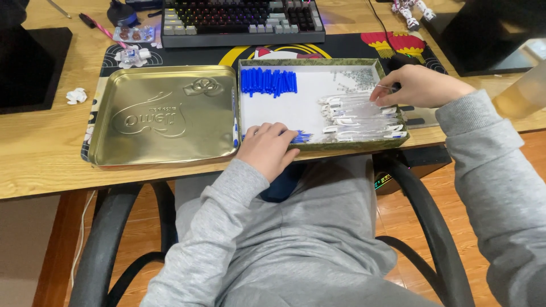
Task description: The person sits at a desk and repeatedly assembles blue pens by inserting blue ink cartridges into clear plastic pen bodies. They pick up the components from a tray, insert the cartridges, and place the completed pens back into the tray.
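Head view: left hand on blue caps; right hand over clear tubes.

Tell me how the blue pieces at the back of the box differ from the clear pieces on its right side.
The blue pieces are solid blue and lie in a neat row in the box's far left corner; the clear pieces are see-through with white ends and lie in a looser heap on the right. No hand touches the blue row, while the right hand rests at the clear heap. Both are slim and lie on the box's white floor.
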